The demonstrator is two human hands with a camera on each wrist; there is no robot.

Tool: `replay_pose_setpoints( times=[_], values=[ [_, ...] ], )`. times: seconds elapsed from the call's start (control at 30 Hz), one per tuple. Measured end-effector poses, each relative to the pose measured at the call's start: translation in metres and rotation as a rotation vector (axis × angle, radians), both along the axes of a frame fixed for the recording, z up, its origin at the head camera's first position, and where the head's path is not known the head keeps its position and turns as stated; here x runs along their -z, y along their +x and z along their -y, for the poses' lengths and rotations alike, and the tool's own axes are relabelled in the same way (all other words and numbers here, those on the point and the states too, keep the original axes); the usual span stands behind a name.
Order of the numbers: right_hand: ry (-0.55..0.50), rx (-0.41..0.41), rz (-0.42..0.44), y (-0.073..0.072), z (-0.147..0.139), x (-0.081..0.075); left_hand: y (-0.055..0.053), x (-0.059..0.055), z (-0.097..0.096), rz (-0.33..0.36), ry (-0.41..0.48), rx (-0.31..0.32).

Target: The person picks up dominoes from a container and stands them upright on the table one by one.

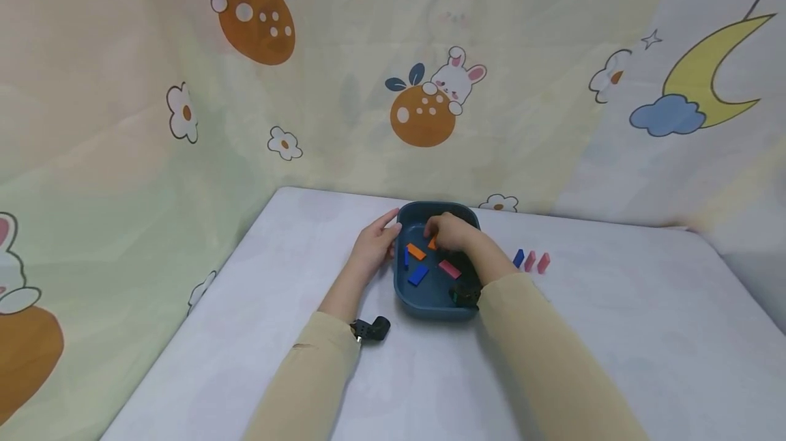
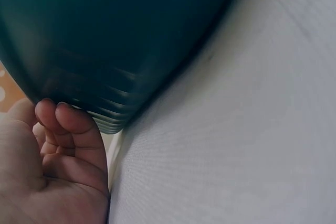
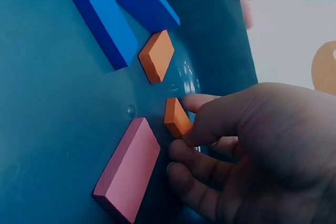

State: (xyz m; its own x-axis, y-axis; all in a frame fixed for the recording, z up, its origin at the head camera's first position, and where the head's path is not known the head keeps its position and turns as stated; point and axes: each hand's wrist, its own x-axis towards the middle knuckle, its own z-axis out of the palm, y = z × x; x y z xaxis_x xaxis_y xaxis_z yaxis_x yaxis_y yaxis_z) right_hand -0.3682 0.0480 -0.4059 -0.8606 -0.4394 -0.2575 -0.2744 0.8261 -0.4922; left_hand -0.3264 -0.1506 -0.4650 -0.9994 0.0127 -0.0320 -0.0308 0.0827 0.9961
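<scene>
A dark teal bin [image 1: 436, 297] stands on the table with several small flat blocks inside. Within it, my right hand [image 1: 453, 231] pinches an orange block [image 3: 177, 118] near the far wall, the fingers partly covering the block. A second orange block [image 3: 157, 57], a pink block [image 3: 131, 169] and two blue ones, a long blue block [image 3: 102, 19] and a shorter blue block [image 3: 148, 6], lie around it on the bin floor. My left hand [image 1: 371, 243] rests against the outside of the bin's left wall, its bent fingertips [image 2: 73, 116] touching near the rim.
Right of the bin, a blue block [image 1: 518, 259] and two pink blocks, one of them this outer pink block [image 1: 544, 263], stand on edge in a row on the white table [image 1: 614, 318]. A printed curtain [image 1: 344, 86] hangs behind and at the left.
</scene>
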Motion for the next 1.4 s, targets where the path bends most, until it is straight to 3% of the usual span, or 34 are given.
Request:
replay_pose_setpoints(
  times=[0.3,0.7,0.87,1.07,1.23,1.4],
  values=[
    [0.069,-0.073,-0.027,0.002,-0.001,0.002,0.003,-0.001,-0.001,-0.003,-0.004,0.005],
    [0.082,-0.092,-0.016,0.006,-0.006,-0.004,0.005,-0.003,-0.005,-0.001,0.030,0.024],
    [0.044,-0.087,0.002,0.009,-0.009,-0.011,0.004,-0.002,-0.006,-0.001,0.022,0.025],
    [0.009,-0.149,-0.025,0.012,-0.013,-0.024,0.004,-0.003,-0.004,-0.011,0.015,0.010],
    [-0.089,-0.178,-0.062,0.019,-0.024,-0.038,0.004,-0.002,-0.003,-0.013,0.016,0.004],
    [-0.202,-0.167,-0.104,0.029,-0.054,-0.056,0.004,-0.002,-0.002,-0.008,0.015,-0.010]
  ],
)
